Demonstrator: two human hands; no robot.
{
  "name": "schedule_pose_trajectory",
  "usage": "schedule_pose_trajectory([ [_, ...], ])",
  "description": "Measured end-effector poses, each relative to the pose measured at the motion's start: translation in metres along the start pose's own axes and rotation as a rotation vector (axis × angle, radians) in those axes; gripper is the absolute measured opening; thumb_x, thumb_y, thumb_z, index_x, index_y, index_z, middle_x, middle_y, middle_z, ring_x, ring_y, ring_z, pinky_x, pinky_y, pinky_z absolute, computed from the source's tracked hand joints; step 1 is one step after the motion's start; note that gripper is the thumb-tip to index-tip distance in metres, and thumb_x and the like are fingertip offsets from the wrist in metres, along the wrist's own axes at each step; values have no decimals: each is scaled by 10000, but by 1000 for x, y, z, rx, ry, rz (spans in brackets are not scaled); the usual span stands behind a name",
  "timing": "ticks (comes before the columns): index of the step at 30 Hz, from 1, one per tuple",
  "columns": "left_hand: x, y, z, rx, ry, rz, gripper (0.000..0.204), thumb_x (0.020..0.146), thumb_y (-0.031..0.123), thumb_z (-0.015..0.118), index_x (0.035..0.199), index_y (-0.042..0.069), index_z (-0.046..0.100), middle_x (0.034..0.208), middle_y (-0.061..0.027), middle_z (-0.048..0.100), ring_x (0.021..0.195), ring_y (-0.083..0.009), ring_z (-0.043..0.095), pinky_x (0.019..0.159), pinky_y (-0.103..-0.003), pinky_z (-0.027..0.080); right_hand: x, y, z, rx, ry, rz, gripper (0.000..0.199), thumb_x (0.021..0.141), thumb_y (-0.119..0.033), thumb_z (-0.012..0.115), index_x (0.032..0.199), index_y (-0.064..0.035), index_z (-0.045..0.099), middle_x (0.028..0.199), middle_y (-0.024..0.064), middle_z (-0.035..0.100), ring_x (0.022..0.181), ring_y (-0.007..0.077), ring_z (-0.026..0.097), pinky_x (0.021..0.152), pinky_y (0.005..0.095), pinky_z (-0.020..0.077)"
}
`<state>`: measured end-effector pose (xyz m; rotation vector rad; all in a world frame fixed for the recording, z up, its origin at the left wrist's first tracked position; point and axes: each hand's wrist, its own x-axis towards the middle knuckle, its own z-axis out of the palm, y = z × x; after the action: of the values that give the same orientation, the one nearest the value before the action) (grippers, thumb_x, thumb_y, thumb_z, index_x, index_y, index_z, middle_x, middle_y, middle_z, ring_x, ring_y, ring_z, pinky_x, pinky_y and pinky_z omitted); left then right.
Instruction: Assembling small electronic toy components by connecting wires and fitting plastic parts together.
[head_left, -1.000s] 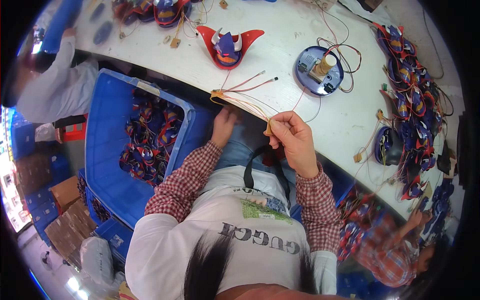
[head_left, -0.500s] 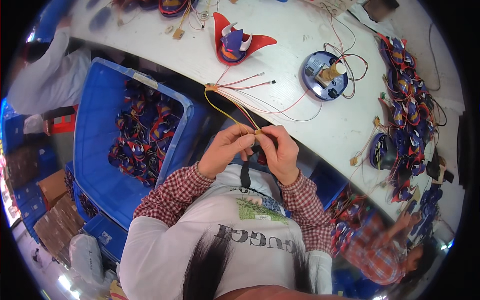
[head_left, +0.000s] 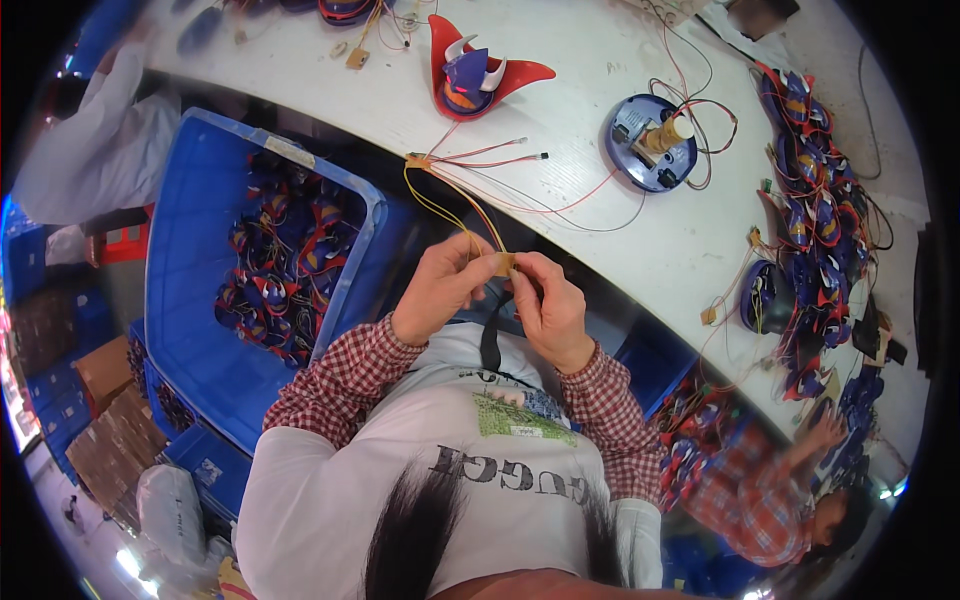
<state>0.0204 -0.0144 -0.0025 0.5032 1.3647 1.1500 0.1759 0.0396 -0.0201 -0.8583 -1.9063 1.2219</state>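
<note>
My left hand and my right hand meet in front of my chest, both pinching a small tan piece at the end of a bundle of yellow and orange wires. The wires run up to the edge of the white table, where red and thin wires fan out from a small tan connector. A red and blue winged toy part lies beyond them. A round blue base with a small motor sits to the right, wired with red leads.
A blue bin full of red and blue toy parts stands at my left. A pile of similar parts with wires covers the table's right side. One person in white sits at upper left, another in plaid at lower right. Cardboard boxes lie lower left.
My hands have come together below the table edge. The right hand lowered from the wires at the edge, and the wire bundle now stretches from the table down to my fingers.
</note>
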Motion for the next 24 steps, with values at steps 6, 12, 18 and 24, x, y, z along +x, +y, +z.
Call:
schedule_pose_trajectory([
  [6,-1,6,2,-6,7,-14,99,888,122,592,879,24,592,692,-8,559,519,-41,476,431,-139,352,5,-3,-7,-101,-27,-130,159,820,70,607,965,7,592,816,85,586,579,160,506,509,246,419],
  [12,-2,6,5,19,15,-27,101,881,124,592,866,24,595,656,1,541,493,-41,467,412,-143,339,6,5,-4,-108,-3,-179,184,776,78,628,944,8,603,816,89,582,591,178,508,525,255,425],
  [18,-3,7,10,21,32,-35,110,876,131,601,860,23,598,632,5,529,475,-46,465,399,-145,329,4,1,-8,-104,-10,-148,189,767,73,619,942,9,592,819,101,588,624,213,528,557,276,443],
  [24,5,4,19,20,11,23,117,874,136,606,863,19,602,633,5,529,471,-48,465,392,-148,323,6,2,-16,-120,29,-186,183,770,86,626,934,10,607,821,84,586,596,180,512,536,254,429],
])
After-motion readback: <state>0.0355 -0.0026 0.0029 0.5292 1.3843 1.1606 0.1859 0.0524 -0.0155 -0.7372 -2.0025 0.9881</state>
